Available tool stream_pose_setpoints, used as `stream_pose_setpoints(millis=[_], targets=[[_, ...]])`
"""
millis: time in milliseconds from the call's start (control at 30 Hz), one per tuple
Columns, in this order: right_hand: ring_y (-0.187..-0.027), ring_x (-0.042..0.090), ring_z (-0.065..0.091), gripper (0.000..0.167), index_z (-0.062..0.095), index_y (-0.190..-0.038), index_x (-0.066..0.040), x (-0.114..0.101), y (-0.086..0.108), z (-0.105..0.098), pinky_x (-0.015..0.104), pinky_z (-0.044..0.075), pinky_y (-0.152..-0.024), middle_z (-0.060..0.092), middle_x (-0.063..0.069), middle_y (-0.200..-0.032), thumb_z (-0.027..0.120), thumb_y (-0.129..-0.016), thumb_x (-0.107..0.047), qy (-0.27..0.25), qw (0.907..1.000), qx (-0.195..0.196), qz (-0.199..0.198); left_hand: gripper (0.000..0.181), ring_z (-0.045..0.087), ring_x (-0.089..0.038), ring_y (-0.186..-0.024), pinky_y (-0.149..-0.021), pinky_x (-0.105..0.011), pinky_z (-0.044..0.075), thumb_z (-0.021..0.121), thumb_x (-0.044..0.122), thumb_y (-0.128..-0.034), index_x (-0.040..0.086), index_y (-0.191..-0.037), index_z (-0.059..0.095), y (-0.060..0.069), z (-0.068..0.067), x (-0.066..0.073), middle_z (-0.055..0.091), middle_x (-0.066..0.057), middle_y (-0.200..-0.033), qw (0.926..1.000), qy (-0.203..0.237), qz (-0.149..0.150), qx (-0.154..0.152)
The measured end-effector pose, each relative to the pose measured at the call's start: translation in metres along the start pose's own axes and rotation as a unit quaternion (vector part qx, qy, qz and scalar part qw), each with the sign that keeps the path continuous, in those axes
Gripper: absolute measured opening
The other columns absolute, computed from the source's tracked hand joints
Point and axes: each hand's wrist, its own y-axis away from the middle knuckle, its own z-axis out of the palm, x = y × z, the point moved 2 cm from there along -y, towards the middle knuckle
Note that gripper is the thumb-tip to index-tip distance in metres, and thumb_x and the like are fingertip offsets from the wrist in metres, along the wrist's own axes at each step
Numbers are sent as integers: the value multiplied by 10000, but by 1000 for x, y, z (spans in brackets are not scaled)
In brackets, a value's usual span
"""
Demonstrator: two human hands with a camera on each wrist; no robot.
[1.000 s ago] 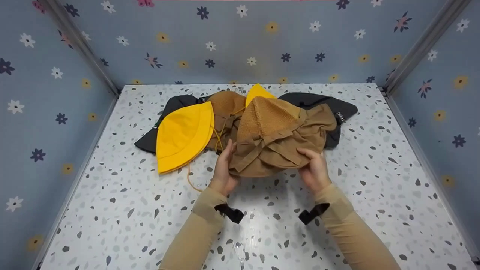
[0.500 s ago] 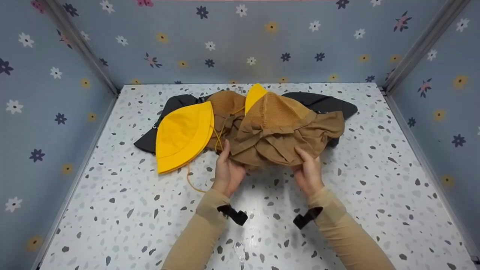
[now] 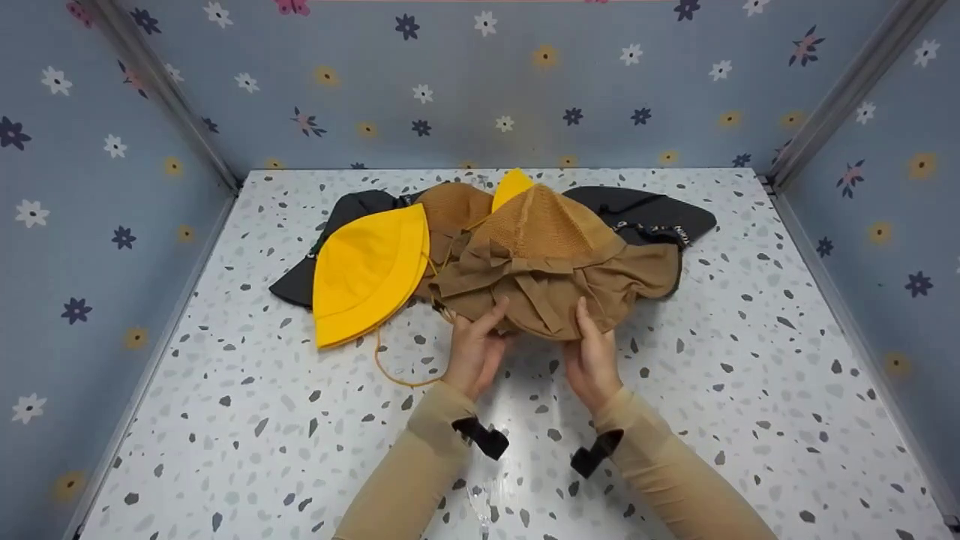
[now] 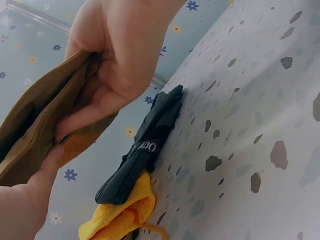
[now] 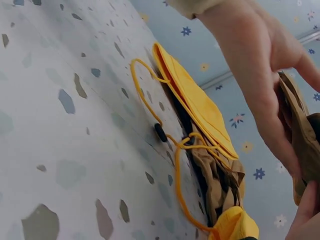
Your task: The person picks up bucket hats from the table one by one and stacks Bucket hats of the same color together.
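Note:
A brown bucket hat (image 3: 555, 232) with a mesh crown and ruffled cloth brim is held up in front of the pile. My left hand (image 3: 474, 352) grips the near brim edge left of centre, thumb on top. On the same edge, a short way right, my right hand (image 3: 592, 364) pinches the brim, fingers beneath it. Both wrist views show the doubled brim (image 4: 37, 130) between fingers and thumbs. Close to the left hand lies a yellow bucket hat (image 3: 367, 262) with an orange cord (image 5: 145, 97). A second brown hat (image 3: 454, 206) is partly hidden behind the held one.
A dark hat (image 3: 652, 210) with lettering on its band lies at the back right. Another dark hat (image 3: 292, 281) sits under the left yellow one. A second yellow hat (image 3: 513, 186) peeks out behind. Patterned walls (image 3: 480, 82) enclose the speckled table (image 3: 247, 450).
My hands have slid closer together along the brim, the left going right and the right going left. The held hat's brim has spread further left, toward the yellow hat's cord.

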Motion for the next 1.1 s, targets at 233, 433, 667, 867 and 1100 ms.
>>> stream_pose_setpoints(millis=[233, 433, 667, 867, 1100], targets=[[-1146, 94, 598, 321, 473, -1367, -162, 11, 7, 3, 257, 472, -1013, 632, -65, -1224, 482, -1049, -212, 437, 9990, -99, -95, 575, 638, -180, -1060, -948, -347, 539, 618, -123, -890, 80, -1396, 435, -2, 2, -6, 628, -69, -1207, 9986, 78, 358, 377], [-1188, 110, 588, 400, 435, -1420, -141, 16, 10, 2, 278, 474, -1033, 608, -49, -1283, 513, -1037, -223, 576, 9981, -217, 3, 503, 675, -160, -1024, -931, -308, 556, 591, -155, -896, -28, -1360, 446, -4, 0, -9, 660, -77, -1140, 9966, 235, 369, 694], [-1156, 117, 594, 380, 462, -1392, -135, 14, 8, -3, 269, 480, -1009, 604, -37, -1256, 548, -1026, -189, 616, 9978, -202, 131, 460, 687, -148, -962, -887, -288, 572, 530, -181, -911, -58, -1342, 430, -4, -4, -6, 665, -74, -1081, 9952, 251, 361, 880], [-1087, 132, 622, 299, 495, -1297, -101, 6, 2, -8, 277, 496, -973, 647, -17, -1179, 567, -1017, -177, 247, 9993, 52, 291, 575, 664, -148, -1015, -877, -290, 570, 505, -171, -930, 45, -1442, 360, -4, -9, -1, 619, -65, -1175, 9958, 204, 264, 853], [-1089, 161, 631, 291, 572, -1249, -54, -1, -6, -18, 298, 465, -1019, 673, 30, -1181, 472, -1061, -252, 165, 9982, -321, 485, 612, 642, -131, -1054, -895, -264, 557, 487, -180, -930, 61, -1469, 325, -3, -15, 3, 559, -78, -1251, 9960, 213, 228, 838]])
